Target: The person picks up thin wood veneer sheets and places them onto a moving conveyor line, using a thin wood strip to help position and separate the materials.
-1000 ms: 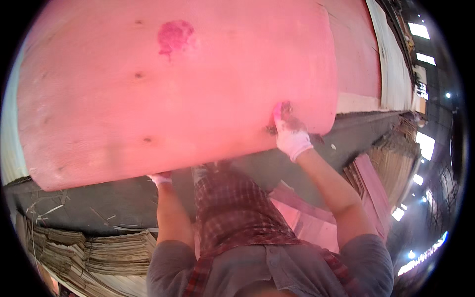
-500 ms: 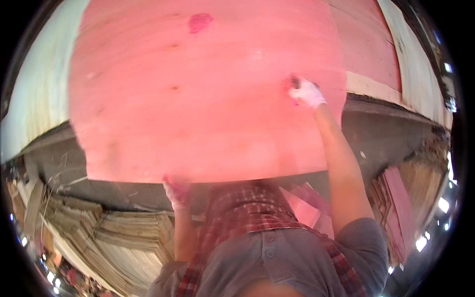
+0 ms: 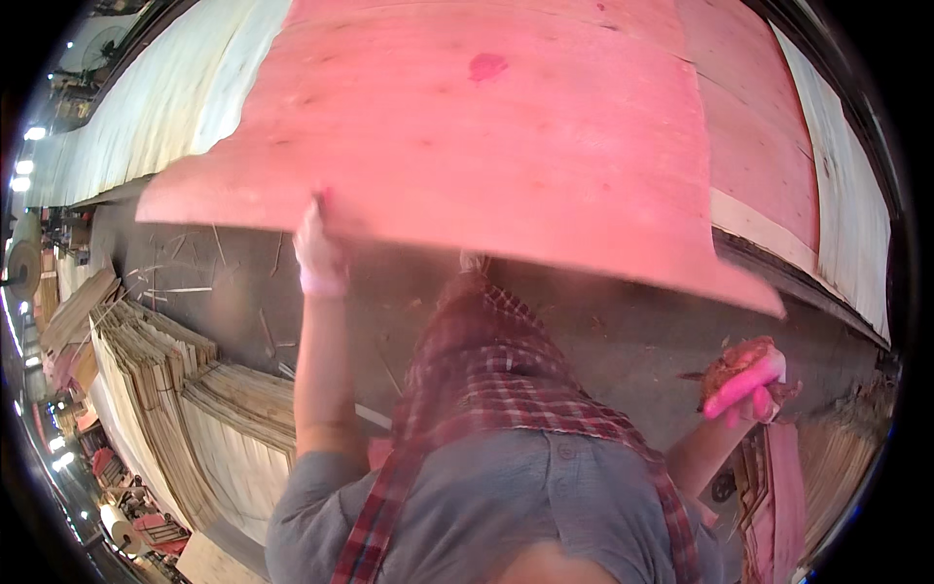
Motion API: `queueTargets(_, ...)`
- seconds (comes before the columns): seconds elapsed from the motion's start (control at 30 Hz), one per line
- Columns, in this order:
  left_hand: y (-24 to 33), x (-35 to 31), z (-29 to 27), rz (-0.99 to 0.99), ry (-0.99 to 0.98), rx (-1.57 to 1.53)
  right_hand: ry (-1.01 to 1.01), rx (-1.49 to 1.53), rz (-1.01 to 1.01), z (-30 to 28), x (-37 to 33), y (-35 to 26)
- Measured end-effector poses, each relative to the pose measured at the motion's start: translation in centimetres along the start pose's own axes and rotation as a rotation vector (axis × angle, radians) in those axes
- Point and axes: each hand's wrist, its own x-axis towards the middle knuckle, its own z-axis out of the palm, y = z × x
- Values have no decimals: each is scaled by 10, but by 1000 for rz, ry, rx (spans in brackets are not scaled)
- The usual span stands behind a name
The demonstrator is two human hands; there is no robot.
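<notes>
A large, thin pink veneer sheet (image 3: 467,156) spreads out before me, with a darker pink blotch near its far part. My left hand (image 3: 321,255), in a whitish glove, is closed on the sheet's near edge, thumb on top. The edge looks bent and juts out over the floor. Off to the right, apart from the sheet, my right hand (image 3: 757,387) wears a pink-stained glove. Its fingers are wrapped round a ragged reddish-brown clump (image 3: 728,362), whose exact kind I cannot make out.
Pale veneer (image 3: 185,83) lies left of the pink sheet, and another pale strip (image 3: 837,165) lies at the far right. Stacked veneer sheets (image 3: 185,389) stand at lower left. Pinkish stacked sheets (image 3: 778,477) stand at lower right. Splinters litter the dark floor (image 3: 243,302).
My right hand has left the sheet's surface and swung down to the right. My left hand, at the near edge, has moved farther out and left. The near edge now slants and bends.
</notes>
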Motion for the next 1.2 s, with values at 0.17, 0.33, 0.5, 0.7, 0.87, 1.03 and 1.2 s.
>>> queueTargets(0.17,55,112,134,-40,-230,-189,423,-283,483,-14,64,39)
queueTargets(0.33,35,224,187,-220,-419,-82,389,-247,668,-43,180,144)
queueTargets(0.5,17,255,222,-405,-480,45,300,-270,905,-66,288,208)
queueTargets(0.7,-7,285,222,-552,-488,76,188,-470,1192,-85,340,267)
queueTargets(0.87,-26,290,225,-551,-381,68,222,-588,1320,-90,345,299)
queueTargets(1.03,-57,276,198,-562,-269,-47,165,-593,1405,-95,350,308)
queueTargets(1.2,-69,283,189,-517,-359,-98,804,226,532,-124,238,355)
